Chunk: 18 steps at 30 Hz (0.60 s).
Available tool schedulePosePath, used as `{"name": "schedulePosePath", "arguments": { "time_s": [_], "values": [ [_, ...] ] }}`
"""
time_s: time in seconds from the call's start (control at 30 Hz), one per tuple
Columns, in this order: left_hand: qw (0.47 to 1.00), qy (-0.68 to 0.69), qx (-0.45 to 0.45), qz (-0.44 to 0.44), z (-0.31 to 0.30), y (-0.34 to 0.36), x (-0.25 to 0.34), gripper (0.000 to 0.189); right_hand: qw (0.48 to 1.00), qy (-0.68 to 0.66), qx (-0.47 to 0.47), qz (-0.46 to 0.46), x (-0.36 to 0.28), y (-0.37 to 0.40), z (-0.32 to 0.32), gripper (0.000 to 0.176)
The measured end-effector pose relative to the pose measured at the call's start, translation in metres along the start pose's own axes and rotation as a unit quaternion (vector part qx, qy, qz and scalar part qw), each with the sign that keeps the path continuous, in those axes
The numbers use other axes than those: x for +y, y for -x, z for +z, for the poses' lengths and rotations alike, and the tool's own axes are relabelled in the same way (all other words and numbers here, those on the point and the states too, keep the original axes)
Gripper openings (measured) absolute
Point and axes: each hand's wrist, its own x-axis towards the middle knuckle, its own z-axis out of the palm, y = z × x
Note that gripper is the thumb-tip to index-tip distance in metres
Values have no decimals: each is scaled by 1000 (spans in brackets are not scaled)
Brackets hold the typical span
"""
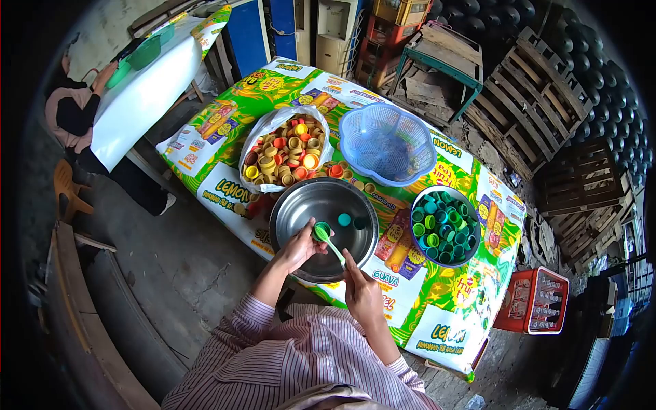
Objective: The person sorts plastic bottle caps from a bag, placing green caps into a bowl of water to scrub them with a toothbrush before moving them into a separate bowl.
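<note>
Head view, bowl (453,227) of green caps (441,217)

Vivid green, yellow and white across the cloth (420,307), printed with dark green and teal lettering! Stripes on the shirt (301,352), thin and dark over pale pinkish white. Silver-grey for the bowl (292,215), a teal cap (344,219) inside, and bright green on the spoon (322,232), its handle paler. Beyond, a white bag (254,130) shows tan, red, orange and yellow caps (294,143). Periwinkle blue on the basket (383,133); mixed greens at right, the tub's caps (444,229). Red crate (512,301) far right, orange chair (70,183) left!
</note>
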Motion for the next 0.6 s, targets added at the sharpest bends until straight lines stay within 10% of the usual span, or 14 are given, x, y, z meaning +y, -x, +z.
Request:
{"name": "schedulePosePath", "arguments": {
  "time_s": [0.6],
  "values": [
    [978, -102, 74, 167, 8, -7, -8, 35, 1000, -10, 29, 4, 6, -5, 4, 46]
  ]
}}
